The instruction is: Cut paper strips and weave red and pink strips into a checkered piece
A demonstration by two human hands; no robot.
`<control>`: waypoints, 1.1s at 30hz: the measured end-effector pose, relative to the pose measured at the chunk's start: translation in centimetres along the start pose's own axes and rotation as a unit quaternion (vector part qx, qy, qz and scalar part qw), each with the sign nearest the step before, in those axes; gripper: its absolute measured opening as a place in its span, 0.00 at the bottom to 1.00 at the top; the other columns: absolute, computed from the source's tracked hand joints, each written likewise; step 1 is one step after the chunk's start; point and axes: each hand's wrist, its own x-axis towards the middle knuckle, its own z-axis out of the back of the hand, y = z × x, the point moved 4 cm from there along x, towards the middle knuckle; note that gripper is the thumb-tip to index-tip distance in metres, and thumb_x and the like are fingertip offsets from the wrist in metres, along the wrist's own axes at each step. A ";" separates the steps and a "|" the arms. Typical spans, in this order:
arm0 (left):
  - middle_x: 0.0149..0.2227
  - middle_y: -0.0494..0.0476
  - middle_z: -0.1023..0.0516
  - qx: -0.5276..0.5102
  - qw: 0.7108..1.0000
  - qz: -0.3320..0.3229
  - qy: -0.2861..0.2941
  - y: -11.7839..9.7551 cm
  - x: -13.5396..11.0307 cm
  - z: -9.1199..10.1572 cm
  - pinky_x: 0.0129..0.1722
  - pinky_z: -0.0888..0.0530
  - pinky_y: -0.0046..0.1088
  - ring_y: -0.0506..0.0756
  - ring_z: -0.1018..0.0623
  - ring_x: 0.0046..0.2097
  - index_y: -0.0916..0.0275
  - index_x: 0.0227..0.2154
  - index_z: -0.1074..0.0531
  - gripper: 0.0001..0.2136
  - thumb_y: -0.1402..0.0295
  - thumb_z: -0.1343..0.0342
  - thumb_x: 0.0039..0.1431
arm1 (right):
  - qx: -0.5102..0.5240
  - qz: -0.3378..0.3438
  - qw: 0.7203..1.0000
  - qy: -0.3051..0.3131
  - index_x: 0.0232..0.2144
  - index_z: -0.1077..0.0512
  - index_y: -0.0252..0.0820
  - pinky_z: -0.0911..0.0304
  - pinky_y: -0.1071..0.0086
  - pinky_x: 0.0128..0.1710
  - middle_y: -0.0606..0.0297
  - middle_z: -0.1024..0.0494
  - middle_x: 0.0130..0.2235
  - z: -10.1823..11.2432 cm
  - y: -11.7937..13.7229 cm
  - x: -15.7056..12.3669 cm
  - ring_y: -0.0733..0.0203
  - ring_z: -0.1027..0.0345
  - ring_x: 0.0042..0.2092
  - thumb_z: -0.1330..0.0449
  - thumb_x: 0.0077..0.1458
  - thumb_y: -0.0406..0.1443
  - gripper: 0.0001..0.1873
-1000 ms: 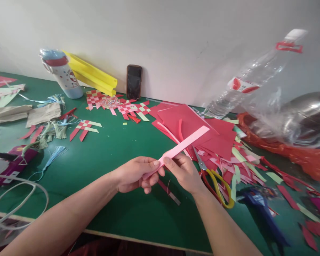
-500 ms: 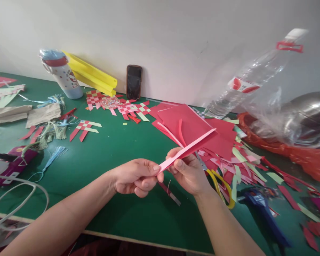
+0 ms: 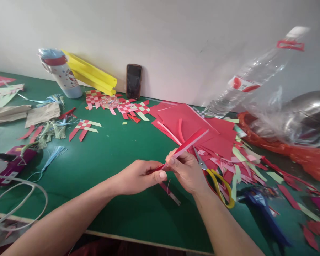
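A folded paper strip (image 3: 192,141), red with a pink edge, slants up to the right between my hands. Around its lower left end my left hand (image 3: 142,176) is closed, thumb on top. My right hand (image 3: 185,169) pinches the strip near its middle. Just right of that hand lie yellow-handled scissors (image 3: 214,181), blades partly over paper scraps. Behind the strip rests a stack of red paper sheets (image 3: 186,121). Under my hands a thin dark red and pale strip (image 3: 173,197) lies on the green table (image 3: 117,209).
Woven paper pieces (image 3: 85,128), tassels (image 3: 52,158) and a purple glue gun (image 3: 13,167) lie left. A phone (image 3: 133,81) and a bottle (image 3: 61,74) stand by the wall. To the right are a leaning plastic bottle (image 3: 256,74), a blue glue gun (image 3: 265,213) and paper scraps.
The strip has turned over, so its red fold now faces up, and it has slid left and down. My left thumb has shifted along it. The scissors' blades are more exposed.
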 end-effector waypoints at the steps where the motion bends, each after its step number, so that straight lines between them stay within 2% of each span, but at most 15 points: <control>1: 0.38 0.60 0.21 0.040 0.999 -0.006 -0.009 -0.2 -0.1 0.0 0.39 0.27 0.28 0.56 0.21 0.40 0.66 0.39 0.27 0.24 0.47 0.51 0.61 | -0.009 0.002 1.000 0.005 0.22 0.27 0.43 0.38 0.68 0.27 0.70 0.29 0.23 0.0 -0.1 0.0 0.66 0.38 0.25 0.32 0.49 0.43 0.12; 7: 0.31 0.54 0.20 0.174 0.983 0.008 -0.065 -0.7 0.0 0.2 0.27 0.31 0.21 0.48 0.22 0.26 0.64 0.36 0.27 0.20 0.55 0.59 0.68 | -0.032 0.030 0.999 0.000 0.24 0.26 0.44 0.40 0.69 0.28 0.70 0.30 0.23 0.1 -0.6 0.0 0.67 0.42 0.26 0.34 0.52 0.44 0.11; 12: 0.31 0.53 0.19 0.195 0.977 0.001 -0.092 -0.3 0.0 0.4 0.26 0.31 0.20 0.47 0.25 0.21 0.63 0.34 0.28 0.18 0.57 0.59 0.68 | -0.049 0.054 0.997 -0.011 0.25 0.26 0.44 0.45 0.69 0.27 0.71 0.33 0.22 0.1 -0.8 0.0 0.67 0.45 0.25 0.36 0.54 0.45 0.12; 17: 0.28 0.52 0.19 0.239 0.965 0.007 -0.109 -0.4 -0.1 0.7 0.26 0.32 0.20 0.46 0.25 0.21 0.63 0.33 0.27 0.17 0.60 0.57 0.68 | -0.005 0.038 0.998 -0.043 0.31 0.23 0.45 0.45 0.69 0.26 0.72 0.36 0.21 0.6 -0.9 0.2 0.68 0.45 0.25 0.35 0.52 0.45 0.10; 21: 0.32 0.54 0.19 0.182 0.980 0.028 -0.072 -0.2 -0.1 0.7 0.28 0.30 0.21 0.48 0.22 0.26 0.63 0.37 0.28 0.17 0.58 0.57 0.68 | 0.019 0.051 0.996 -0.065 0.29 0.22 0.46 0.44 0.70 0.26 0.72 0.36 0.20 0.9 -0.5 0.3 0.69 0.45 0.24 0.33 0.51 0.43 0.09; 24: 0.36 0.59 0.19 0.050 0.998 0.039 -0.018 0.0 -0.1 0.4 0.31 0.26 0.24 0.51 0.20 0.32 0.64 0.41 0.29 0.20 0.52 0.57 0.66 | -0.007 0.046 0.999 -0.026 0.29 0.22 0.47 0.39 0.68 0.29 0.69 0.30 0.24 0.5 -0.4 0.2 0.66 0.39 0.27 0.33 0.51 0.43 0.07; 27: 0.36 0.61 0.21 -0.044 0.998 0.052 0.010 0.0 -0.1 0.3 0.31 0.26 0.25 0.51 0.21 0.31 0.66 0.38 0.31 0.23 0.47 0.55 0.63 | -0.034 0.050 0.998 0.030 0.29 0.22 0.47 0.37 0.68 0.30 0.68 0.26 0.27 -0.1 -0.3 -0.1 0.65 0.35 0.29 0.35 0.53 0.42 0.07; 29: 0.34 0.60 0.22 -0.038 0.998 0.048 0.009 -0.1 -0.2 0.3 0.26 0.29 0.22 0.48 0.24 0.26 0.66 0.35 0.32 0.24 0.46 0.54 0.62 | -0.045 0.059 0.996 0.045 0.29 0.22 0.46 0.37 0.69 0.29 0.68 0.26 0.27 -0.2 -0.3 -0.2 0.65 0.35 0.29 0.35 0.54 0.42 0.07; 33: 0.31 0.54 0.24 0.024 0.999 0.028 -0.005 -0.3 -0.2 0.5 0.21 0.35 0.19 0.44 0.31 0.22 0.65 0.35 0.31 0.22 0.49 0.56 0.65 | -0.039 0.037 0.998 0.028 0.33 0.22 0.46 0.34 0.68 0.32 0.68 0.24 0.27 0.1 -0.6 -0.1 0.65 0.32 0.30 0.33 0.51 0.42 0.07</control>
